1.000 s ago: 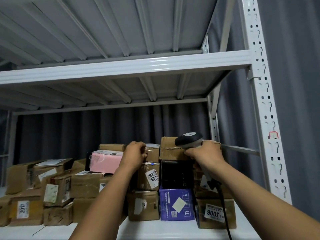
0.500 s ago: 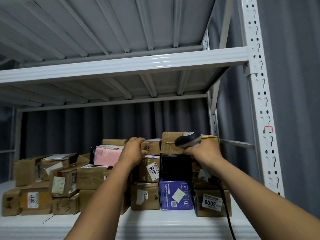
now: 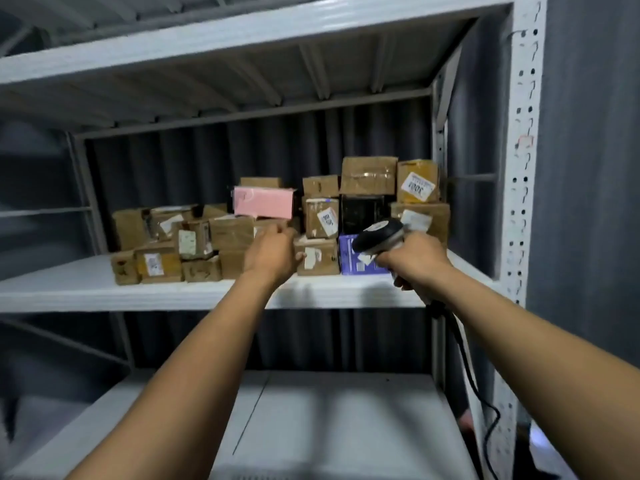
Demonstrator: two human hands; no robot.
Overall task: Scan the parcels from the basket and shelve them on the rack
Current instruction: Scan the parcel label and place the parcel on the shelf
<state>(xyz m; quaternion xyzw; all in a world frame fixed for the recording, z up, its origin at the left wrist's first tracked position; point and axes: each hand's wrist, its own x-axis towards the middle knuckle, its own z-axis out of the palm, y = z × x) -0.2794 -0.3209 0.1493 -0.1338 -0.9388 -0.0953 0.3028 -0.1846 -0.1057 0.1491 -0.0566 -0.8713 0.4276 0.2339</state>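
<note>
I am gripping the black-and-grey handheld barcode scanner [image 3: 379, 237] in my right hand [image 3: 417, 263], its black cable [image 3: 464, 358] hanging down. My left hand [image 3: 272, 252] is hovering loosely curled, holding nothing, just before the brown cardboard parcels [image 3: 320, 221] sitting stacked on the white metal rack shelf [image 3: 69, 289].

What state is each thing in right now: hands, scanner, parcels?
Left hand: loosely curled, holding nothing.
Scanner: held up, not set down.
Right hand: grips the scanner handle.
Parcels: stacked on the middle shelf.
Pink box: lying flat atop brown parcels.
</note>
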